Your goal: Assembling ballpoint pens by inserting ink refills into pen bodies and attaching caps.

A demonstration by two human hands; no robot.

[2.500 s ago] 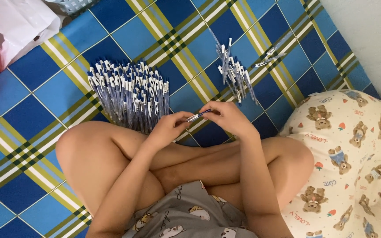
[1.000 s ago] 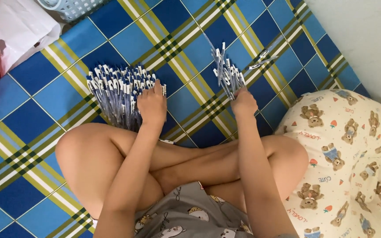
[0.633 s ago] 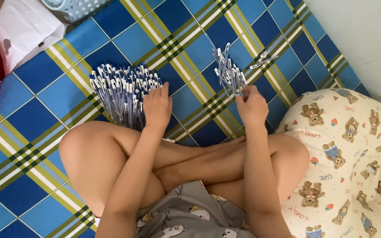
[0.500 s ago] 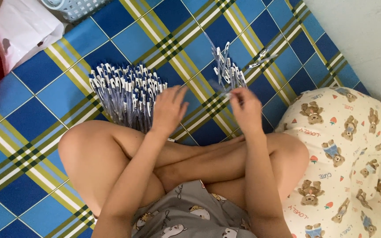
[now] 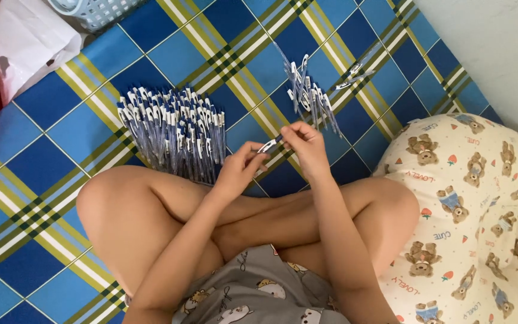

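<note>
The plaid mat (image 5: pixel 61 138), blue with green-yellow bands, filled most of the floor under the seated person, and the bear-print cushion (image 5: pixel 487 216) sat just beside the right knee. The big fan of blue-and-white pens (image 5: pixel 172 129) lay on the mat ahead of the left knee; the smaller bundle of pen parts (image 5: pixel 310 96) lay well apart from it, ahead of the right hand.

And here was the change: a second earlier each hand had been out at its own pile, left on the big fan, right on the small bundle. Both had come back to the middle, so by my judgement each had picked its piece and the joining had begun.

The left hand (image 5: pixel 238 171) and the right hand (image 5: pixel 307 147) met above the crossed shins, fingers pinched together on one pen (image 5: pixel 269 144), a slim white-and-dark piece held between them. It sat off the mat, tilted up toward the right fingertips, near both piles but touching neither.
</note>
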